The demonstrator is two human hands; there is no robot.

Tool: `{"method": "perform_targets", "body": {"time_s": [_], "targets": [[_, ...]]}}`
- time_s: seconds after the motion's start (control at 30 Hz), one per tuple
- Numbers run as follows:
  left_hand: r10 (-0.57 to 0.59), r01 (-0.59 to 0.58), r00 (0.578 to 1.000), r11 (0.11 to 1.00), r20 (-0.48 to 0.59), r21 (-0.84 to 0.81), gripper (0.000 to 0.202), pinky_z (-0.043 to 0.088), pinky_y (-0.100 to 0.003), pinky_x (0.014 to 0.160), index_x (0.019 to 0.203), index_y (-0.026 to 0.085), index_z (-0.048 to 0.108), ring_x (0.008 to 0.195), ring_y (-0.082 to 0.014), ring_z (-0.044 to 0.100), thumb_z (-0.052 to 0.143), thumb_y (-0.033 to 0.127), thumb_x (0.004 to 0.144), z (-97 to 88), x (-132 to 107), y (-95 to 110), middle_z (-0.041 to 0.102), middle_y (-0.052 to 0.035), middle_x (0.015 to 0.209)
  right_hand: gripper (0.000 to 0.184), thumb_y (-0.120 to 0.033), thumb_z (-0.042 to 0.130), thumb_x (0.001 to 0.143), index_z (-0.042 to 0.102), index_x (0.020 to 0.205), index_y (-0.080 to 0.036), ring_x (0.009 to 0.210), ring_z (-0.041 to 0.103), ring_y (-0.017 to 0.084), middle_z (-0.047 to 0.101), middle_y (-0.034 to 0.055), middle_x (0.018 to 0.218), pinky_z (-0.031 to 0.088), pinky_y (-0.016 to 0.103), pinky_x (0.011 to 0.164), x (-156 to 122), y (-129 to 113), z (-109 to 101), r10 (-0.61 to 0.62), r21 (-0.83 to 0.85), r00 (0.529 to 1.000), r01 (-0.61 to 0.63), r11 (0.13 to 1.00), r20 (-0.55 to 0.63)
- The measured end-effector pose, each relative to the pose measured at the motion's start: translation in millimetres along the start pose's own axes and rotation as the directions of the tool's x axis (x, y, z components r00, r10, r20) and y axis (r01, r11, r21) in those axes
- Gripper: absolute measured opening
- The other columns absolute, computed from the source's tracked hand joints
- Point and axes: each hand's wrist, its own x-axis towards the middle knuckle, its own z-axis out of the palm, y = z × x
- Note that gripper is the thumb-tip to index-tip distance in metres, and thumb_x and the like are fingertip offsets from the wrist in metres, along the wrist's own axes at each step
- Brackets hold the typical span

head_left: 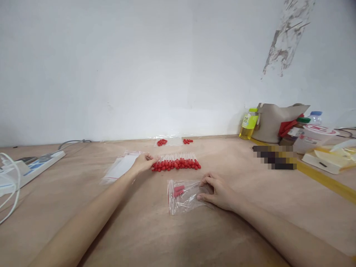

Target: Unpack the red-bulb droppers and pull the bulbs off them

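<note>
Tabletop [155, 237] of pale brown board, bare nearest the body. Further out, right hand [218, 191], grip pinched together on the right end of a clear plastic zip bag [185, 202], thumb low, fingertips on top. Bag flat on the tabletop, stretching left of that grip, with a few red rubber bulbs [178, 190] inside at its far end.

Beyond and to the left, left hand [144, 162], fingers curled at the left end of a row of thin clear droppers with red rubber bulbs [178, 164]. Grip touching the row, but cannot tell whether clamped on a dropper or only resting there. Just left of that grip, a stack of empty clear plastic bags [119, 168].

Past the row, a small clear bag of red bulbs [162, 142] and loose red bulbs [188, 141], close to the white wall [139, 74]. Well left of the left grip, a white power strip [33, 167]. Well right of the right grip, a yellow bottle [248, 124] beside a beige bag [275, 120].
</note>
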Motion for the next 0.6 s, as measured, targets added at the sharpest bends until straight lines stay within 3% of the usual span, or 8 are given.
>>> {"method": "perform_targets", "body": {"time_s": [0.17,0.43,0.6], "targets": [[-0.051,0.051,0.999,0.998,0.005,-0.029,0.030,0.042,-0.023,0.048,0.058,0.016,0.048,0.048,-0.0135,0.056,0.066,0.040,0.058,-2.6,-2.6,0.1,0.051,0.0050,0.045,0.031,-0.043,0.066,0.066,0.058,0.082,-0.019,0.082,0.049,0.017,0.052,0.0035,0.089,0.040,0.028,0.071,0.4,0.9,0.9,-0.021,0.000,1.000,0.021,1.000,-0.013],[-0.121,0.134,0.987,0.982,0.105,-0.131,0.032,0.048,-0.026,0.051,0.064,0.013,0.052,0.053,-0.0148,0.059,0.077,0.020,0.045,-7.5,-11.6,9.6,0.060,0.0001,0.052,0.032,-0.045,0.065,0.066,0.058,0.082,-0.019,0.082,0.051,0.017,0.052,0.0043,0.090,0.041,0.028,0.070,-0.5,-0.4,0.6,-0.020,-0.007,1.000,0.020,1.000,-0.016],[-0.102,0.105,0.995,0.967,0.025,-0.232,0.030,0.048,-0.022,0.053,0.066,0.013,0.051,0.051,-0.0106,0.058,0.076,0.017,0.049,-4.3,-11.1,11.5,0.060,0.0016,0.053,0.031,-0.044,0.066,0.066,0.058,0.082,-0.019,0.083,0.051,0.017,0.052,0.0040,0.090,0.041,0.029,0.071,-0.3,-0.9,0.3,-0.018,-0.007,1.000,0.018,1.000,-0.012]]}}
